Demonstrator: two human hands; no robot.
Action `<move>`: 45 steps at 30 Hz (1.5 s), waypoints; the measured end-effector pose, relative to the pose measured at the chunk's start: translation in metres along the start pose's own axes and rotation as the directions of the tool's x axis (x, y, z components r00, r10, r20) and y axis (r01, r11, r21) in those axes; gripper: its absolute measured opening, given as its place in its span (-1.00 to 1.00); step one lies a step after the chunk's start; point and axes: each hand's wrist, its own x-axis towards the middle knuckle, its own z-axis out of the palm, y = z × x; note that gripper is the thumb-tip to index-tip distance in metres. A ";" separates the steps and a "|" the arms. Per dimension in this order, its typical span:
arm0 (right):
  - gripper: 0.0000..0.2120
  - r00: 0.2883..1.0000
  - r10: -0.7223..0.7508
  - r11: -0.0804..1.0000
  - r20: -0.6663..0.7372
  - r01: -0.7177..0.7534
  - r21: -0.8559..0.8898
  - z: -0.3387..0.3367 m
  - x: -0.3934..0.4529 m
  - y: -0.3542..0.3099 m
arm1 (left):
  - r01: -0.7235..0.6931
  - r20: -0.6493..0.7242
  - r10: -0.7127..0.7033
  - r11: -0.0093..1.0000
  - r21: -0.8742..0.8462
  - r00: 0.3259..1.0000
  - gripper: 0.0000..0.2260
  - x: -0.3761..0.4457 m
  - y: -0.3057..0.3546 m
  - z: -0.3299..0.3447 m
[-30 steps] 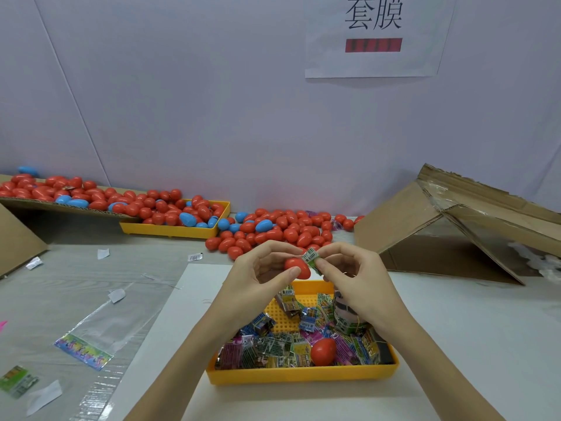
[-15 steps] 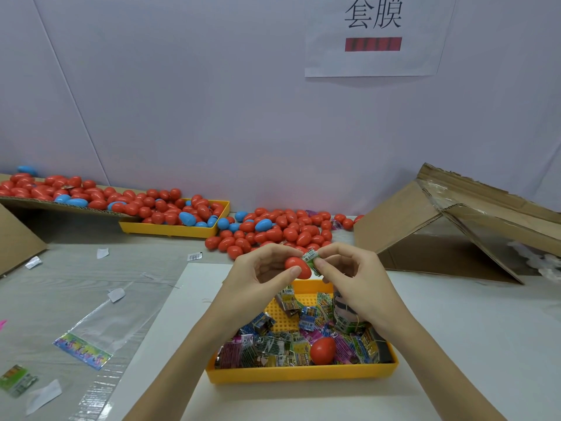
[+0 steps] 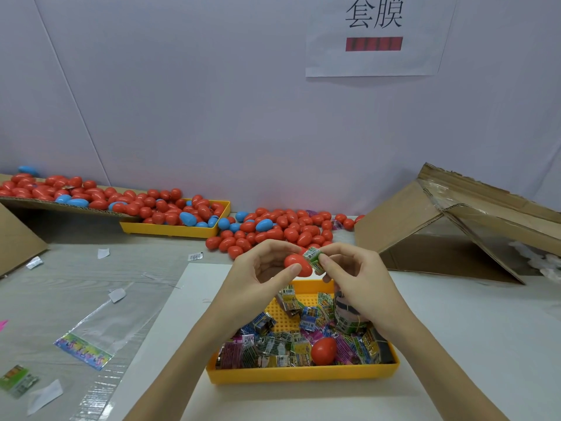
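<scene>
little has moved: my left hand [image 3: 261, 270] pinches the egg [image 3: 296, 264], my right hand [image 3: 359, 279] pinches the sleeve [image 3: 313, 257] at its tip.

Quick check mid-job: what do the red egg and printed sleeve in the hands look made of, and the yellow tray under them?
The red egg looks like hard plastic: smooth, even colour, soft sheen. The printed sleeve is likely thin plastic film: glossy and creased, though too small to be sure. The yellow tray seems to be moulded plastic, fairly matte, with a studded floor.
</scene>
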 end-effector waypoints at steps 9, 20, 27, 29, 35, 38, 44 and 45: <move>-0.89 1.000 -0.006 0.999 0.025 0.007 -0.043 -0.003 0.000 0.001 | 0.014 0.038 -0.015 1.000 0.025 0.999 -0.77 -0.001 -0.002 0.000; -0.89 0.999 -0.013 0.998 0.041 0.015 -0.053 -0.005 0.001 -0.001 | 0.021 0.023 -0.021 0.999 0.034 0.999 -0.78 -0.001 -0.003 0.000; -0.87 0.985 0.110 0.990 0.129 -0.120 0.072 -0.009 -0.001 -0.006 | 0.011 0.010 -0.011 1.000 0.011 1.000 -0.75 -0.002 -0.001 0.000; -0.84 0.975 0.152 0.976 0.160 -0.173 0.130 -0.010 -0.002 -0.008 | 0.008 0.010 -0.009 1.000 0.005 1.000 -0.75 -0.002 -0.001 0.000; -0.92 0.983 0.144 0.980 0.110 -0.157 0.119 -0.011 -0.001 -0.013 | 0.023 0.016 -0.023 1.000 -0.002 1.000 -0.73 -0.001 -0.001 -0.001; -0.92 0.981 0.153 0.977 0.117 -0.168 0.131 -0.010 -0.001 -0.012 | 0.035 0.015 -0.035 0.999 -0.009 0.999 -0.73 -0.001 -0.001 -0.001; -0.84 0.974 0.193 0.965 0.120 -0.211 0.156 -0.010 -0.001 -0.009 | 0.046 0.008 -0.045 0.998 -0.037 0.999 -0.74 -0.001 -0.001 -0.002; -0.83 0.970 0.213 0.958 0.117 -0.230 0.169 -0.010 -0.001 -0.008 | 0.046 0.007 -0.046 0.998 -0.038 0.999 -0.74 -0.001 -0.001 -0.001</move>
